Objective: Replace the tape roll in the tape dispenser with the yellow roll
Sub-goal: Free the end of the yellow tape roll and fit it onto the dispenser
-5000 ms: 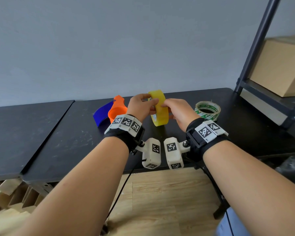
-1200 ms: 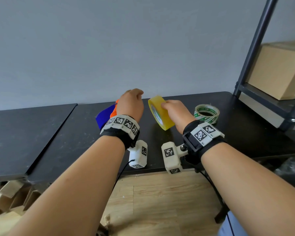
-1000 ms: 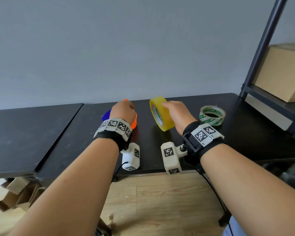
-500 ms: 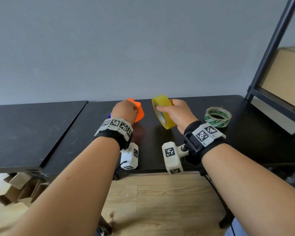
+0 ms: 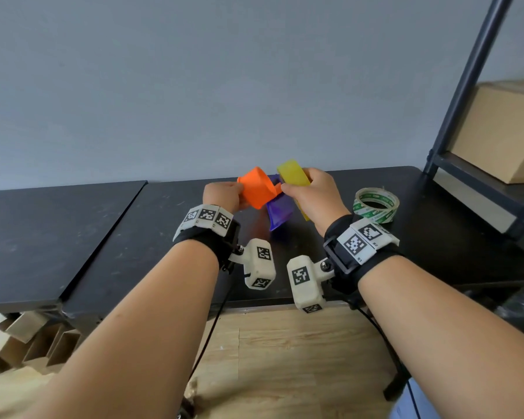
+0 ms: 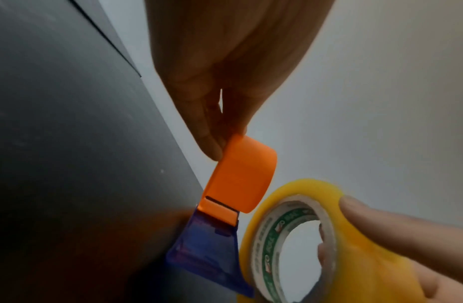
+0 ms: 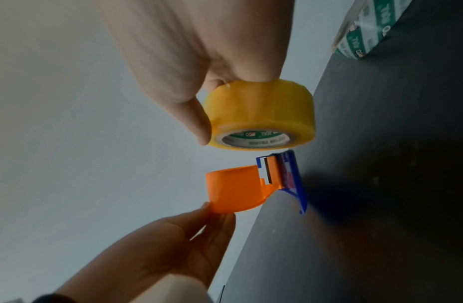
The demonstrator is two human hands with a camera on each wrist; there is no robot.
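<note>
The tape dispenser, orange with a blue end, was held up off the black table by the left hand, its fingers pinched on the orange part, and the yellow roll was gripped by the curled fingers and thumb of the right hand, just beside the dispenser with only a thin gap seen between them. A green and white roll was left flat near the table's right edge, well apart, beside a shelf post. Half a second before, the dispenser had been lower and farther from the yellow roll; the two were brought close together.
</note>
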